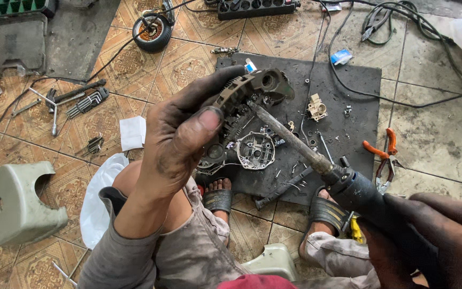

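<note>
My left hand, black with grease, holds up a curved dark metal alternator part by its edge, thumb pressed on its left end. My right hand grips the dark handle of a soldering iron; its long grey shaft slants up to the left and the tip touches the held part. Below them, on a black rubber mat, lie a round silver alternator housing and several small screws and pieces.
Orange-handled pliers lie right of the mat. A set of hex keys, a copper-wound stator, a power strip and cables lie on the patterned tiles. A grey plastic stool lies overturned at left. My sandalled feet rest on the mat's edge.
</note>
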